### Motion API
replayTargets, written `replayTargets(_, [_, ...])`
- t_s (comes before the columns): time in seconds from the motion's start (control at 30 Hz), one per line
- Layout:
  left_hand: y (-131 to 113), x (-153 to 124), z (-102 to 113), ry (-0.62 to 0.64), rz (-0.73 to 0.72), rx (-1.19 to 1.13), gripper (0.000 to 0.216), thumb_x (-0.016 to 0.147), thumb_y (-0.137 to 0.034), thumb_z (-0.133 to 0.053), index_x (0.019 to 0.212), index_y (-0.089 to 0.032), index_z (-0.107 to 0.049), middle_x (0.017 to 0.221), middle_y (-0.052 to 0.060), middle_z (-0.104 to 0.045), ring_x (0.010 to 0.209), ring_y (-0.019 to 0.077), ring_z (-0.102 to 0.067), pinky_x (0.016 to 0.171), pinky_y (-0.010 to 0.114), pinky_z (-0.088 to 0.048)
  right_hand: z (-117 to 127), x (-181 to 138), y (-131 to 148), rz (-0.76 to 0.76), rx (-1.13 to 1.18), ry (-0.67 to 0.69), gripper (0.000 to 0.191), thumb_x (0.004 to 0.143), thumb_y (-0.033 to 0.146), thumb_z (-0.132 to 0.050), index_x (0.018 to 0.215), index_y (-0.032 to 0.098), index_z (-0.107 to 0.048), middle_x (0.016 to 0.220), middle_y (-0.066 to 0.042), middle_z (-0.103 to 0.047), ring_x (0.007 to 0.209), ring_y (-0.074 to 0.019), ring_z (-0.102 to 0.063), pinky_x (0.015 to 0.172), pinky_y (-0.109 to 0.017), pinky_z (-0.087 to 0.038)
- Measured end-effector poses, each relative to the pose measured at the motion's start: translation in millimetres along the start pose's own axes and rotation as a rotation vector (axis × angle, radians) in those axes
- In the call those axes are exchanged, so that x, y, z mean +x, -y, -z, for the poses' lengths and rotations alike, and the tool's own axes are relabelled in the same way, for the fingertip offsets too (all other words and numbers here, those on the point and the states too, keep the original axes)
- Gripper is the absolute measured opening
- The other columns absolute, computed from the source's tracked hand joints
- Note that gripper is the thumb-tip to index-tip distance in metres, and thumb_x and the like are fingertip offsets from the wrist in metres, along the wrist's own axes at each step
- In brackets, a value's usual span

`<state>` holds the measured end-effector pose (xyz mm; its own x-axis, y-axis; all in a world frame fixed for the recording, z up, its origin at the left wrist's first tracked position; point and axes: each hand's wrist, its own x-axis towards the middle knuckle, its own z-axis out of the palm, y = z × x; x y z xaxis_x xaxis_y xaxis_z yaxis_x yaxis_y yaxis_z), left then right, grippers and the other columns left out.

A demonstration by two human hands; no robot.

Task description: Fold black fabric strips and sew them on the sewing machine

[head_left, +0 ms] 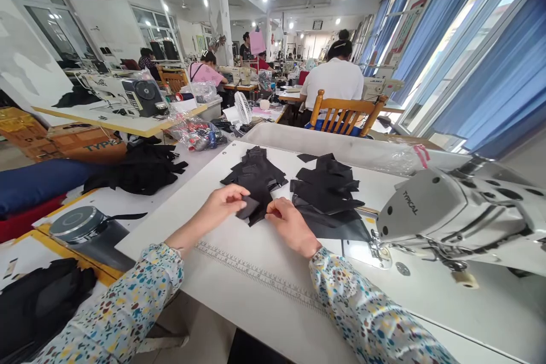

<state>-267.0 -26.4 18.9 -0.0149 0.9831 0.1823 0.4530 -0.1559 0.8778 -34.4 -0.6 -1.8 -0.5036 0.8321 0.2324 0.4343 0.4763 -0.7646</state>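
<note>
Left grip (222,203): pinched on flat black fabric piece (249,206).
Right grip (290,224): fingertips nearly together near piece; hold unclear.
Layered black fabric pile (256,168): on white counter (256,245), just beyond both grips.

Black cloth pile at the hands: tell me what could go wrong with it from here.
The pile is loosely heaped, its pieces overlapping at many angles, so drawing one out with the left hand might drag others along.

A second black pile sits close beside it and looks much alike, so pieces could get mixed.

That second pile's lowest cloth reaches near the presser foot; a loose edge might catch there if nudged.
</note>
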Motion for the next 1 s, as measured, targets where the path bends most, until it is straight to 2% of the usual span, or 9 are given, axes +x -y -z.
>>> replayTargets(0.1, [-5.5, 6.7, 15.6, -0.193, -0.076, 0.075, 0.036, 0.090, -0.033, -0.052, 0.121, -0.017, -0.062, 0.097, 0.005, -0.062, 0.087, 0.0178, -0.062, 0.078, 0.030, -0.051, 1.5, -3.1, 4.1, 0.031, -0.019, 0.021, 0.014, 0.081, 0.010, -0.057, 0.077, 0.023, -0.056, 0.086, -0.001, -0.056, 0.093, -0.0218, -0.050, 0.088, -0.038, -0.042])
replayTargets(0.17, [-12.8, 4.6, 18.0, -0.208, -0.146, 0.135, 0.034, 0.093, -0.028, -0.048, 0.123, -0.019, -0.062, 0.106, 0.006, -0.063, 0.096, 0.0187, -0.062, 0.085, 0.031, -0.051, 4.5, -2.9, 9.2, 0.034, -0.009, 0.020, 0.015, 0.080, 0.009, -0.057, 0.076, 0.024, -0.056, 0.087, -0.002, -0.057, 0.093, -0.0218, -0.050, 0.090, -0.039, -0.042])
replayTargets(0.33, [-16.4, -23.5, -6.2, 0.109, -0.287, 0.292, 0.031, 0.084, -0.013, -0.053, 0.100, -0.025, -0.076, 0.106, 0.003, -0.071, 0.100, 0.0202, -0.066, 0.094, 0.032, -0.052, 37.6, -19.9, 44.8, 0.007, 0.085, -0.036, 0.006, 0.087, 0.020, -0.054, 0.085, 0.024, -0.057, 0.101, -0.002, -0.063, 0.100, -0.0202, -0.054, 0.095, -0.038, -0.043])
replayTargets(0.47, [-7.0, -40.7, -14.8, 0.140, -0.302, 0.383, 0.034, 0.087, -0.014, -0.048, 0.101, -0.024, -0.077, 0.112, 0.006, -0.073, 0.107, 0.0244, -0.064, 0.097, 0.038, -0.053, 86.6, -86.1, 77.8, -0.037, 0.197, -0.005, 0.011, 0.095, 0.033, -0.054, 0.087, 0.025, -0.053, 0.099, -0.001, -0.063, 0.090, -0.0191, -0.055, 0.082, -0.034, -0.045])
replayTargets(0.6, [-27.7, -51.6, -23.3, 0.108, -0.306, 0.396, 0.033, 0.092, -0.019, -0.044, 0.104, -0.020, -0.075, 0.115, 0.010, -0.071, 0.107, 0.0261, -0.064, 0.096, 0.041, -0.054, 116.9, -161.4, 71.1, -0.239, 0.328, -0.029, 0.025, 0.099, 0.050, -0.053, 0.091, 0.026, -0.054, 0.087, -0.001, -0.055, 0.085, -0.0201, -0.050, 0.075, -0.033, -0.039])
replayTargets(0.7, [-69.4, -70.9, -56.6, 0.154, -0.319, 0.324, 0.031, 0.099, -0.028, -0.044, 0.111, -0.020, -0.072, 0.115, 0.010, -0.069, 0.108, 0.0250, -0.064, 0.097, 0.039, -0.053, 118.1, -189.9, 57.9, -0.319, 0.419, -0.126, 0.025, 0.098, 0.050, -0.056, 0.091, 0.025, -0.054, 0.088, 0.000, -0.053, 0.087, -0.0196, -0.048, 0.077, -0.032, -0.037])
replayTargets(0.77, [-101.4, -88.9, -88.2, 0.260, -0.316, 0.213, 0.031, 0.102, -0.039, -0.047, 0.116, -0.023, -0.070, 0.117, 0.007, -0.069, 0.109, 0.0219, -0.064, 0.094, 0.032, -0.054, 113.4, -197.2, 54.8, -0.331, 0.432, -0.215, 0.022, 0.097, 0.044, -0.059, 0.089, 0.025, -0.053, 0.089, 0.001, -0.052, 0.087, -0.0185, -0.046, 0.078, -0.031, -0.036])
replayTargets(0.87, [-138.1, -113.6, -131.5, 0.453, -0.163, -0.172, 0.036, 0.094, -0.050, -0.063, 0.118, -0.023, -0.066, 0.116, 0.005, -0.066, 0.109, 0.0223, -0.062, 0.082, 0.026, -0.053, 107.3, -202.8, 53.1, -0.265, 0.504, -0.317, 0.017, 0.096, 0.038, -0.061, 0.089, 0.024, -0.054, 0.087, 0.002, -0.051, 0.085, -0.0172, -0.045, 0.079, -0.031, -0.036])
replayTargets(1.0, [-152.5, -129.9, -166.9, 0.399, 0.020, -0.342, 0.024, 0.088, -0.040, -0.074, 0.099, -0.020, -0.065, 0.087, -0.001, -0.061, 0.077, 0.0118, -0.055, 0.066, 0.020, -0.046, 105.6, -220.8, 49.4, -0.260, 0.567, -0.391, 0.013, 0.097, 0.034, -0.061, 0.090, 0.024, -0.056, 0.088, 0.002, -0.051, 0.087, -0.0163, -0.046, 0.083, -0.031, -0.038])
